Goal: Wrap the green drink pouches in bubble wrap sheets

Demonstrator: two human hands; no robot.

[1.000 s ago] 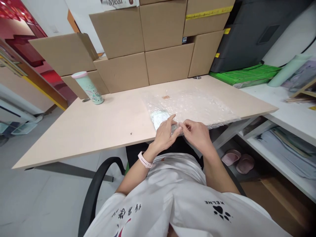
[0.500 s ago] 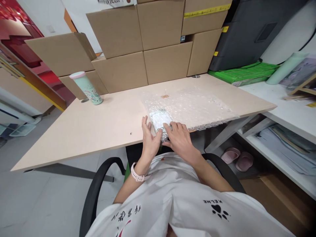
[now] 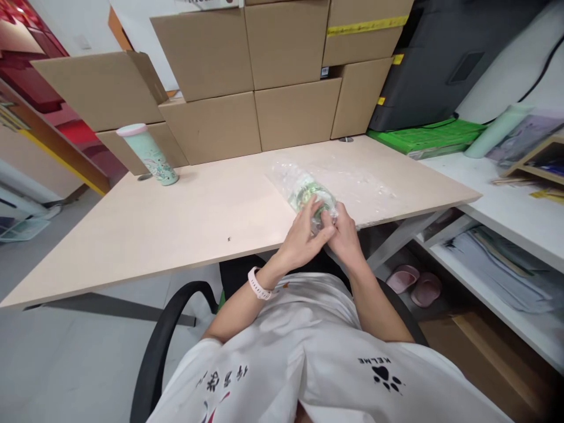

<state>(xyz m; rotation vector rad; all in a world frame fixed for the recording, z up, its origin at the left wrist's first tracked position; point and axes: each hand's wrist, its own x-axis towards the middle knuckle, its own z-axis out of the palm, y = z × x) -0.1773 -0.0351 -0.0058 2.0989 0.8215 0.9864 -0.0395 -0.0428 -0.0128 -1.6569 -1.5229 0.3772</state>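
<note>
A green-and-white printed item (image 3: 314,192), rolled in clear bubble wrap, lies slantwise at the table's front edge. Its exact kind is hidden by the wrap. My left hand (image 3: 302,238) lies over its near left side, fingers bent onto the wrap and thumb pointing right. At the near right end my right hand (image 3: 346,235) is closed round the wrapped item, most of its fingers out of sight. From the roll, a loose sheet of bubble wrap (image 3: 365,182) spreads rightward over the table.
A mint tumbler with a pink lid (image 3: 150,155) stands at the table's (image 3: 176,235) back left. Cardboard boxes (image 3: 211,129) are stacked along the back. To the right are a dark grey case (image 3: 423,76), a green box (image 3: 427,138) and a white shelf (image 3: 462,170).
The item has been rolled rightward into the bubble wrap, its green print now showing. Both hands have shifted right, the left now over it and the right at its near end.
</note>
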